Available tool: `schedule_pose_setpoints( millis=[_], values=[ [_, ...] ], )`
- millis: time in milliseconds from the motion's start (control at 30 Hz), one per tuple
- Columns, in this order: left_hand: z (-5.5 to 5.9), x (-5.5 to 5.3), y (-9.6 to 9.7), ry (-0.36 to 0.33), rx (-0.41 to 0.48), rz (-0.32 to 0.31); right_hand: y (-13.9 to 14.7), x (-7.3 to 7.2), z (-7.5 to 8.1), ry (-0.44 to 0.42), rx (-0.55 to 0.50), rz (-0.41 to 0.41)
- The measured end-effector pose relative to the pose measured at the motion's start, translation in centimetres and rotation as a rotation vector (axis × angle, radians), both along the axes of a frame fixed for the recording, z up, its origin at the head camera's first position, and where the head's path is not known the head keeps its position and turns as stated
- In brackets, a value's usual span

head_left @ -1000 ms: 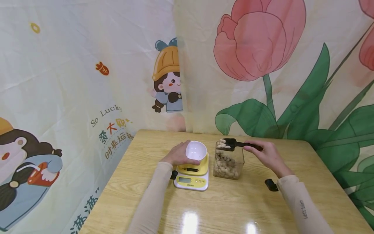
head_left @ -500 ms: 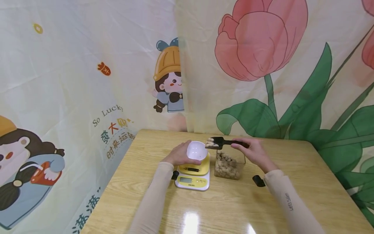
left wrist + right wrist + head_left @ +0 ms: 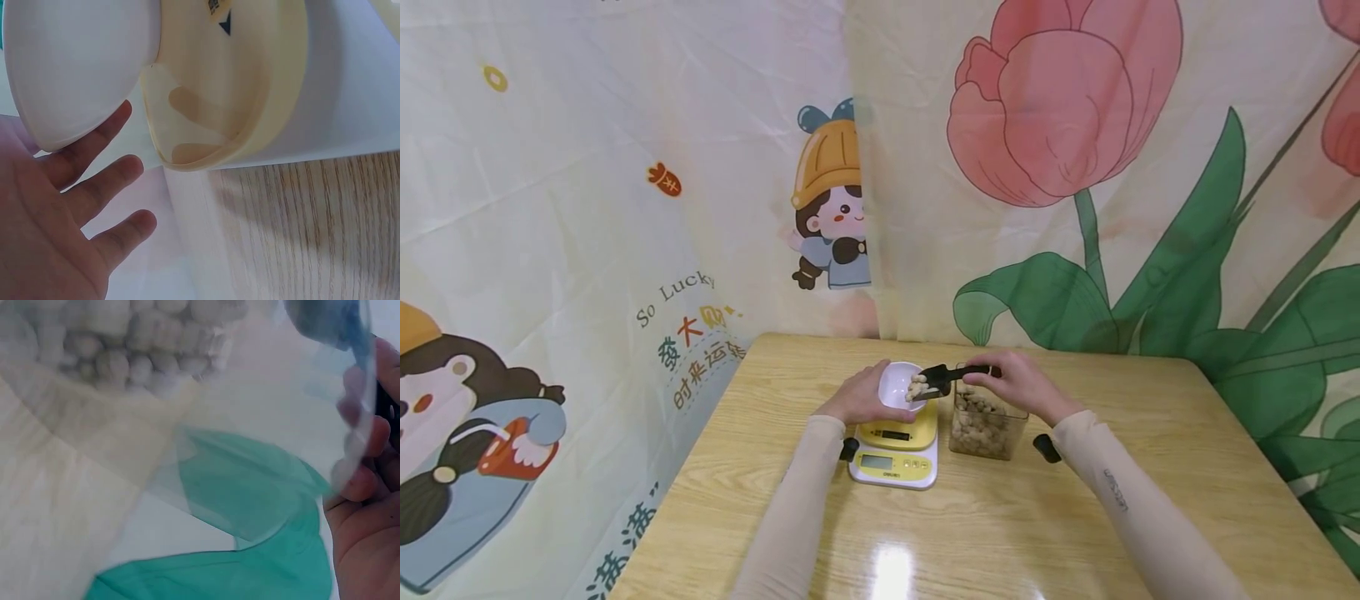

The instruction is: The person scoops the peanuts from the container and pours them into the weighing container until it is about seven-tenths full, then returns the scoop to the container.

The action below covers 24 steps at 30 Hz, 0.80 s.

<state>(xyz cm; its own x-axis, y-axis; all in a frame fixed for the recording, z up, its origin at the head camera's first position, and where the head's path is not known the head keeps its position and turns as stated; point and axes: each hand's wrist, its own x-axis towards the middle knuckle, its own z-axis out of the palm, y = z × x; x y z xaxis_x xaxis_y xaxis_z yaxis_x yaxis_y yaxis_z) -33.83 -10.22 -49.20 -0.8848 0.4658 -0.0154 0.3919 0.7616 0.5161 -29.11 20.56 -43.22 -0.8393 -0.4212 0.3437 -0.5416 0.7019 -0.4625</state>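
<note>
My left hand (image 3: 857,397) holds a small white bowl (image 3: 891,380) over a yellow-and-white kitchen scale (image 3: 917,475), its mouth tipped toward me. In the left wrist view, one finger lies along the underside of the bowl (image 3: 81,69) while the other fingers (image 3: 112,187) spread beside the scale's yellow platform (image 3: 284,106). With my right hand (image 3: 1021,385) I grip a black scoop (image 3: 937,379) by its handle. Its tilted front end overlaps the bowl's right side, and pale unshelled peanuts (image 3: 917,387) lie at its lip.
A clear square container (image 3: 1018,432) of peanuts stands right of the scale, beneath the scoop handle. All of this is on a wooden table (image 3: 737,467). Printed cloth (image 3: 917,167) hangs close behind the table and along its left side.
My right hand has carried the loaded scoop left, from above the container to the bowl, and tilted it so the peanuts shift to its lip. The left hand and bowl have stayed put.
</note>
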Motion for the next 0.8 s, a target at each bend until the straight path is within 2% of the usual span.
schedule_pose_setpoints(
  millis=[200, 333, 567, 800],
  values=[
    [0.1, 0.1, -0.2, -0.016, 0.027, 0.001, -0.5, -0.5, 1.7, -0.015, 0.073, 0.076],
    [0.3, 0.2, -0.2, -0.022, 0.038, -0.004, -0.7, -0.5, 2.0, -0.038, 0.098, 0.088],
    [0.3, 0.3, -0.2, -0.032, 0.055, 0.002, -0.4, -0.3, 1.2, -0.073, 0.121, 0.073],
    [0.2, 0.4, -0.1, -0.050, 0.050, 0.018, 0.2, -0.3, -0.2, -0.038, 0.078, 0.048]
  ],
)
